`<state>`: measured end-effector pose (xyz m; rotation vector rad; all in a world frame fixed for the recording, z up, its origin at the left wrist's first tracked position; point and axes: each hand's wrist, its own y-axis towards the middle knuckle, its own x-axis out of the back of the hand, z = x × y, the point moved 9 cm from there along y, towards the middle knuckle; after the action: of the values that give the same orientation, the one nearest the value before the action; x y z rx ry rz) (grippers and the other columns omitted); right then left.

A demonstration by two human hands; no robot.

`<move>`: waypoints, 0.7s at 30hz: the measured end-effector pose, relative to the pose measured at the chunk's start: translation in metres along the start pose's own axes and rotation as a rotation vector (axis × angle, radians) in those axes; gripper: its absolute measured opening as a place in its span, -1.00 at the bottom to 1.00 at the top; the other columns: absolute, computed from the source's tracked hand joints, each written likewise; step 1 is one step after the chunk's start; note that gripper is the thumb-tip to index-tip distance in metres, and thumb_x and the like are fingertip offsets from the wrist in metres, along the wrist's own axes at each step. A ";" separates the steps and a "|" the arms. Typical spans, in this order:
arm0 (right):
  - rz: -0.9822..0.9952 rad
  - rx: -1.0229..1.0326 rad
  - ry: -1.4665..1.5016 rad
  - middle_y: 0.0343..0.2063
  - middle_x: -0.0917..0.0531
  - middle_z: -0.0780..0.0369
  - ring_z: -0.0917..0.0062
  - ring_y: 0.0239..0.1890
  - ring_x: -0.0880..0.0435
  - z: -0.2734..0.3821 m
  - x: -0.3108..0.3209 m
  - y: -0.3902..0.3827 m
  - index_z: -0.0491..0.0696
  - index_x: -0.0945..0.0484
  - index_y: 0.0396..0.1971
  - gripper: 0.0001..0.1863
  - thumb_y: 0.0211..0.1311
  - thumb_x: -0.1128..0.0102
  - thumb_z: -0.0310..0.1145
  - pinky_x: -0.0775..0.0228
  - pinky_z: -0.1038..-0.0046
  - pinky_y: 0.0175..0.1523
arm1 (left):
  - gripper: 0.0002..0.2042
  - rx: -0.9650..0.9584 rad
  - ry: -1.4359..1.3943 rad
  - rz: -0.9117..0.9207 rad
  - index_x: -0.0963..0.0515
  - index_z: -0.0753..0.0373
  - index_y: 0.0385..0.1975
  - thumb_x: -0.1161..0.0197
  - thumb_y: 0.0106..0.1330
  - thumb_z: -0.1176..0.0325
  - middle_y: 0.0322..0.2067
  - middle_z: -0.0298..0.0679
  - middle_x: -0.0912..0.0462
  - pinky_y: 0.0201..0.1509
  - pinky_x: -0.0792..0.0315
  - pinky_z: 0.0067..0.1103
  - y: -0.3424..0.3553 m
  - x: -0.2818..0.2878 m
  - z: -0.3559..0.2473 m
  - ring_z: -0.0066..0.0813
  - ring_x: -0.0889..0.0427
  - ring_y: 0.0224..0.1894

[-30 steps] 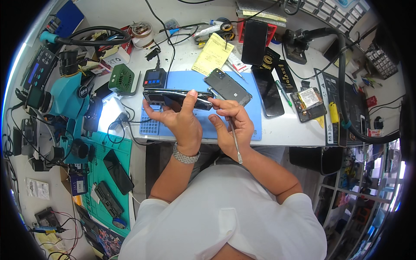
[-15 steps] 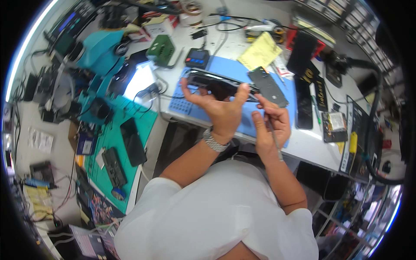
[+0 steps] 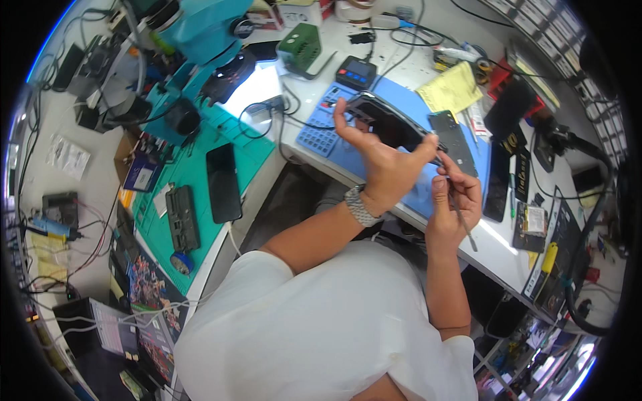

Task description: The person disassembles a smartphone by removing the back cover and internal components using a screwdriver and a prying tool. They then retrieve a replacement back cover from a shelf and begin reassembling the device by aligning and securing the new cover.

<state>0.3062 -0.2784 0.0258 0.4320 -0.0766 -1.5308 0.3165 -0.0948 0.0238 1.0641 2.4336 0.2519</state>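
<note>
Left grip [image 3: 388, 168] holds phone [image 3: 394, 129]; right grip [image 3: 457, 206] holds metal tool [image 3: 469, 237]

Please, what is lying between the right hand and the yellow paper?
In the head view, a dark phone panel lies between the right hand and the yellow paper, on the blue mat.

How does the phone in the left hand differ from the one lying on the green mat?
The held phone is raised in the left hand; the mat phone lies flat on the green mat. The right hand is at the held phone's end; no hand touches the mat phone. Both are oblong with dark faces.
</note>
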 end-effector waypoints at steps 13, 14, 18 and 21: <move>-0.049 0.065 0.233 -0.03 -0.65 0.03 0.38 -0.12 -0.77 0.031 0.030 0.019 -0.18 -0.58 -0.23 -0.50 0.76 0.23 -0.12 -0.58 0.31 0.16 | 0.13 0.559 -0.318 -0.031 0.31 0.09 0.55 -0.48 0.15 0.61 0.12 -0.10 -0.44 0.13 -0.57 -0.17 -0.003 -0.005 0.029 -0.29 -0.57 0.09; -0.055 0.102 0.168 -0.03 -0.65 0.03 0.38 -0.10 -0.78 0.036 0.025 0.018 -0.17 -0.58 -0.19 -0.65 0.70 0.11 -0.26 -0.59 0.32 0.17 | 0.13 0.592 -0.312 -0.027 0.31 0.09 0.55 -0.48 0.15 0.60 0.12 -0.10 -0.45 0.11 -0.57 -0.14 -0.004 -0.006 0.029 -0.28 -0.57 0.09; -0.016 0.277 0.047 0.00 -0.69 -0.01 0.37 -0.03 -0.78 0.035 0.021 0.008 -0.13 -0.55 -0.05 -0.72 0.34 -0.25 -0.79 -0.69 0.40 0.08 | 0.13 0.664 -0.313 -0.012 0.32 0.10 0.56 -0.48 0.17 0.57 0.10 -0.09 -0.48 0.08 -0.58 -0.06 -0.005 -0.010 0.021 -0.23 -0.58 0.07; -0.030 0.356 -0.045 -0.08 -0.77 -0.02 0.37 -0.04 -0.79 0.031 0.016 0.002 -0.14 -0.57 -0.07 -0.75 0.36 -0.29 -0.74 -0.69 0.40 0.01 | 0.12 0.654 -0.313 -0.017 0.31 0.09 0.57 -0.48 0.18 0.57 0.09 -0.08 -0.48 0.05 -0.59 -0.06 -0.006 -0.011 0.020 -0.22 -0.60 0.06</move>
<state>0.2997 -0.3007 0.0518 0.6825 -0.3832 -1.5596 0.3283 -0.1072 0.0083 1.2214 2.2697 -0.7115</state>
